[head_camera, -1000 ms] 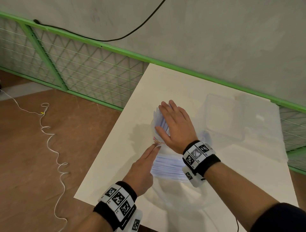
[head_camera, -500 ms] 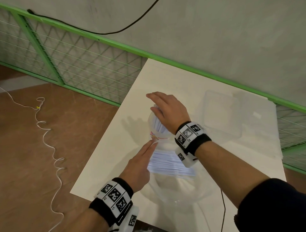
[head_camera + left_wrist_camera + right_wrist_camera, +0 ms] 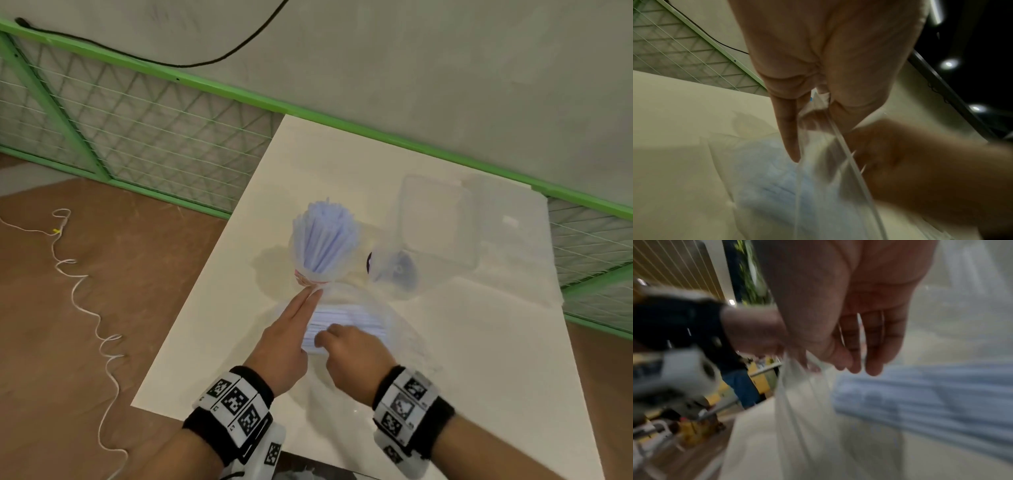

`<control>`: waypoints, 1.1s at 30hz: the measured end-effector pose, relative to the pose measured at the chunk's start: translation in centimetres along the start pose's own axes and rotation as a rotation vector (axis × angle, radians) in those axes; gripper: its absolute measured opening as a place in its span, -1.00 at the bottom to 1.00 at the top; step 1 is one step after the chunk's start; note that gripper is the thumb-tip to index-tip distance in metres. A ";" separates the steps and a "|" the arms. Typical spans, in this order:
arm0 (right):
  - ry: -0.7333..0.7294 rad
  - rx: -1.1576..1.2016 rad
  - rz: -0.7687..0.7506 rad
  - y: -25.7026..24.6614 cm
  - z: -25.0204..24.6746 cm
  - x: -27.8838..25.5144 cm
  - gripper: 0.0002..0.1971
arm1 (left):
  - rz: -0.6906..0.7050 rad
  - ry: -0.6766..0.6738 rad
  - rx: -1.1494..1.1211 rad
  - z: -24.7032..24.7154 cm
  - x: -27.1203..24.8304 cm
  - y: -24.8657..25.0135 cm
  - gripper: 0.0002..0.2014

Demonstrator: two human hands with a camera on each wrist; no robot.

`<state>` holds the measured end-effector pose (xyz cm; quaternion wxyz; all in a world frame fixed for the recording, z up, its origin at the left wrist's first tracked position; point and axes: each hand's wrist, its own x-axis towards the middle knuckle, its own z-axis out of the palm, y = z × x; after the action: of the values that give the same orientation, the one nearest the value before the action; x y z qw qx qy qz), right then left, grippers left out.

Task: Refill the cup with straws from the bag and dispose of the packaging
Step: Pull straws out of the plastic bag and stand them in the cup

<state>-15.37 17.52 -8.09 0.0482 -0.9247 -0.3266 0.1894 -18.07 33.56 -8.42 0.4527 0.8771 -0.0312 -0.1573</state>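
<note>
Head view: cup part-filled — left hand pinches bag edge, right hand curls into the mouth, nothing gripped yet; next, grab remaining straws.

On the table the cup stands upright with straws in it. The bag lies just before it, nearer the person. A lidded container sits behind and right of the cup, with a second cup lying on its side between them.

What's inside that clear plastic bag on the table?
The bag holds a flat bundle of pale blue straws lying on their sides. The right hand covers their near end, so the count and anything beneath them cannot be seen.
</note>
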 end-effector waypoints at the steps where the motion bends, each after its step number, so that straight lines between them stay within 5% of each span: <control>1: -0.041 -0.019 0.060 0.6 1.9 0.1 -0.60 | 0.008 -0.006 -0.004 0.2 0.1 0.2 -0.01; 6: 0.073 -0.098 0.190 1.5 6.6 0.6 -0.47 | 0.056 -0.012 -0.001 0.9 0.5 0.6 0.00; 14: 0.206 -0.137 0.222 1.4 6.5 1.0 -0.64 | 0.085 0.036 0.026 0.7 0.1 0.3 0.01; 33: 0.044 -0.199 0.209 1.0 5.0 2.6 -0.79 | 0.089 0.019 0.012 0.0 0.6 0.0 -0.01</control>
<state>-14.77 18.20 -13.73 -0.0565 -0.9579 -0.2446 0.1397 -17.53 33.42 -8.55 0.4545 0.8789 -0.0667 -0.1283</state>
